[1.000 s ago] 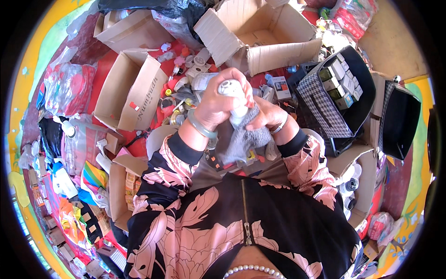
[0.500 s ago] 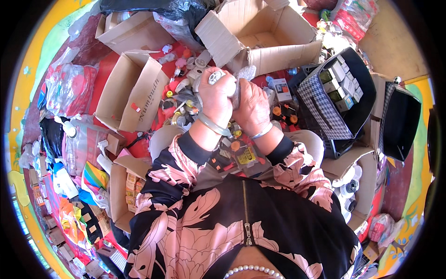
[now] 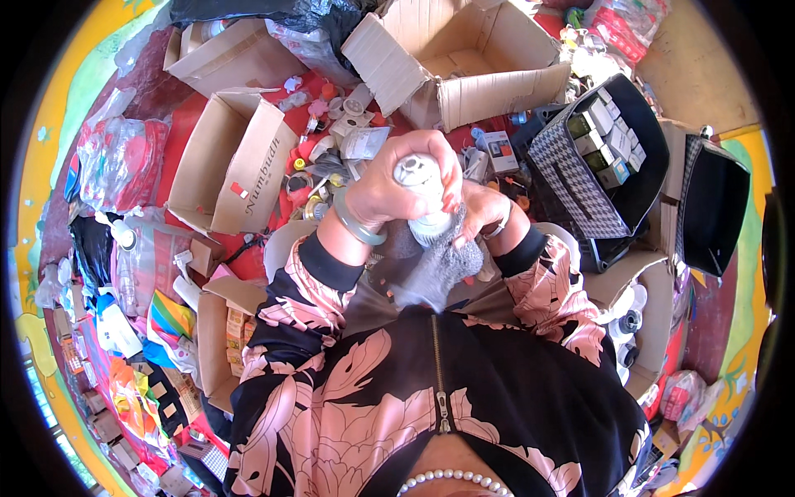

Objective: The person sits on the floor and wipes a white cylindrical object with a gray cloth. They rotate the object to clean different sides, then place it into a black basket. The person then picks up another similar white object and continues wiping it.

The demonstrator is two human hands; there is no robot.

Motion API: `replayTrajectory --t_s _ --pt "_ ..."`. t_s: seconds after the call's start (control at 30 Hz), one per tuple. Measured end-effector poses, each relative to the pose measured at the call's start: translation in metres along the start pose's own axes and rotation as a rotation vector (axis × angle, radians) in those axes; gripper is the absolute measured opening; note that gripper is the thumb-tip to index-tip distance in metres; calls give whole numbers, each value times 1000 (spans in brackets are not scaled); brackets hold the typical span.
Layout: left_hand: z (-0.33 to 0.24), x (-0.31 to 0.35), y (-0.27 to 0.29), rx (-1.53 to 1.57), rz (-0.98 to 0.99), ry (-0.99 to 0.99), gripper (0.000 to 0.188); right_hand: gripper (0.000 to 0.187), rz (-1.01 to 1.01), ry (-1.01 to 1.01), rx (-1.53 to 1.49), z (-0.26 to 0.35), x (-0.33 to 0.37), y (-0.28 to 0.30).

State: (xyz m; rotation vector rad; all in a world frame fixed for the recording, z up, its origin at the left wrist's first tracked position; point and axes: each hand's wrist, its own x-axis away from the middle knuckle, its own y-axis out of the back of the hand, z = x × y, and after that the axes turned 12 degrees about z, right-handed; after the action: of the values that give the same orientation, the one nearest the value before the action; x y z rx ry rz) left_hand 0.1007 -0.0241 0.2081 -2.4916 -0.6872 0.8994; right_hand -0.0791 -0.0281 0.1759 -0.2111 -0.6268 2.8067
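Note:
My left hand [image 3: 383, 186] is wrapped round a white cylindrical object [image 3: 417, 172] with a rounded, dark-marked top and a ribbed lower end. Its exact kind I cannot make out. A grey cloth [image 3: 443, 269] is bunched in my right hand [image 3: 487, 209] and presses against the ribbed end. The cloth hangs down in front of my jacket. Just beyond my hands lies a pile of small loose parts [image 3: 319, 178], with a small white packet [image 3: 365, 142] on it. My forearms and the cloth hide part of the pile.
An open cardboard box [image 3: 236, 166] stands to the left, and a larger one [image 3: 497, 99] is at the back. On the right a houndstooth storage bin [image 3: 571, 186] holds several small boxes. Another carton [image 3: 654, 290] with white round items stands at my right side.
Both hands have come closer to my body. The white object now stands more upright in my left hand, and the grey cloth hangs lower. A white packet shows on the pile.

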Motion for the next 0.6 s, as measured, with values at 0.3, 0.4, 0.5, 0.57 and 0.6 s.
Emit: replayTrajectory --t_s 0.3,0.4,0.5,0.57,0.6 --pt "19 -1 15 -257 -737 -230 26 67 -546 -192 799 12 -25 -4" --pt "37 -4 20 -572 -958 -237 24 73 -820 -158 1516 -17 -38 -10" --pt "38 -9 19 -375 -1088 -284 24 64 -1065 -76 1766 -40 -49 -14" --pt "35 -11 17 -227 -1124 -340 25 63 -1038 -112 1725 -36 -50 -13" --pt "34 -10 17 -208 -1070 -354 25 63 -1025 -130 1704 -34 -51 -12"
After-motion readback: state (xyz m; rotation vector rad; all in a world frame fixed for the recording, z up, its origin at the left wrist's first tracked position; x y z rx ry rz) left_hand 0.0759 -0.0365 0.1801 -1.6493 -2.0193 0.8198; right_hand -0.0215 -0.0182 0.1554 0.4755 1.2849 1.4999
